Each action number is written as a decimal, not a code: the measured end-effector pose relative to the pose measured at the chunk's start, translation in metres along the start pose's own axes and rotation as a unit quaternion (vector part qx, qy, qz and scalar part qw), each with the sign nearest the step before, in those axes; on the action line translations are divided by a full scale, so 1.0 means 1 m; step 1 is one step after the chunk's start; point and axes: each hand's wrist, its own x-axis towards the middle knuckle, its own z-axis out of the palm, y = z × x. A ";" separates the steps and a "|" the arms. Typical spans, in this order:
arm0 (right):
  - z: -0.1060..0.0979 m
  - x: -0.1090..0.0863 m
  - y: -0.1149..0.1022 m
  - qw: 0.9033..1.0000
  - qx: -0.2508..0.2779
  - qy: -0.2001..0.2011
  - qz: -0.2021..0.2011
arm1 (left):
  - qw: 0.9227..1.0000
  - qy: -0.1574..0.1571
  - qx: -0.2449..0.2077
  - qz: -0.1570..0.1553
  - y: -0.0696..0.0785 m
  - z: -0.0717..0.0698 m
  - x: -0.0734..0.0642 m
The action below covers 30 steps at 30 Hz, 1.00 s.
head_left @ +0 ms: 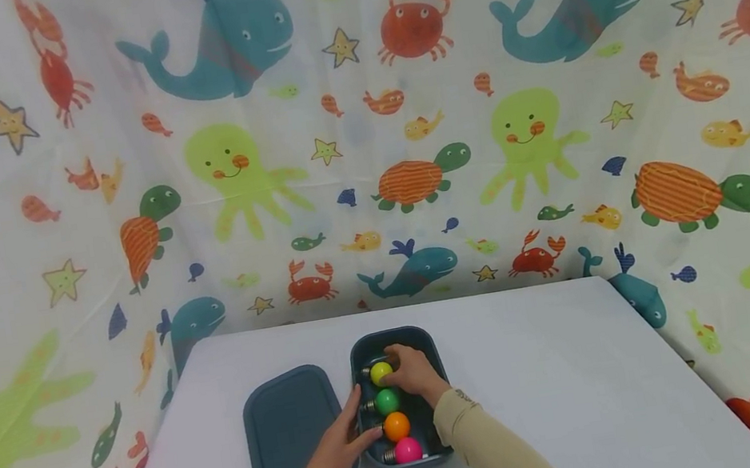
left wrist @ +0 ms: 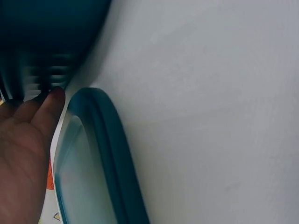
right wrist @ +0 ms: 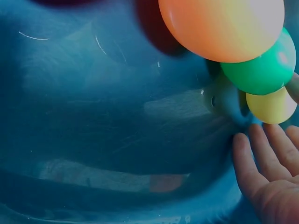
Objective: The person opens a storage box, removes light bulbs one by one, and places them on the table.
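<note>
Four light bulbs, or rather several round coloured ones, lie in a column along the left side of a dark blue-grey plastic box (head_left: 429,460). From far to near they are a yellow bulb (head_left: 381,373), a green bulb (head_left: 388,402), an orange bulb (head_left: 397,426) and a pink bulb (head_left: 408,450). Thumb and fingers of my right hand (head_left: 415,372) pinch the yellow bulb (right wrist: 271,108) at the far end. My left hand (head_left: 335,452) rests against the box's left wall, fingers extended along the outside, thumb over the rim near the orange bulb's base.
A matching flat lid (head_left: 290,424) lies left of the box, partly under my left forearm in the head view. Both rest on a white table (head_left: 572,382). Behind hangs a cloth (head_left: 348,149) printed with sea animals.
</note>
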 end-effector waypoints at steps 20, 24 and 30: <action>0.003 -0.002 0.004 1.000 0.016 0.024 -0.003 | 1.000 -0.001 -0.020 -0.002 0.006 0.006 -0.005; 0.001 -0.002 0.003 0.999 0.026 0.029 -0.007 | 1.000 -0.001 -0.029 -0.003 0.008 0.005 -0.006; -0.004 -0.001 -0.003 0.999 0.043 0.032 -0.006 | 1.000 0.000 -0.020 -0.009 0.005 0.002 -0.003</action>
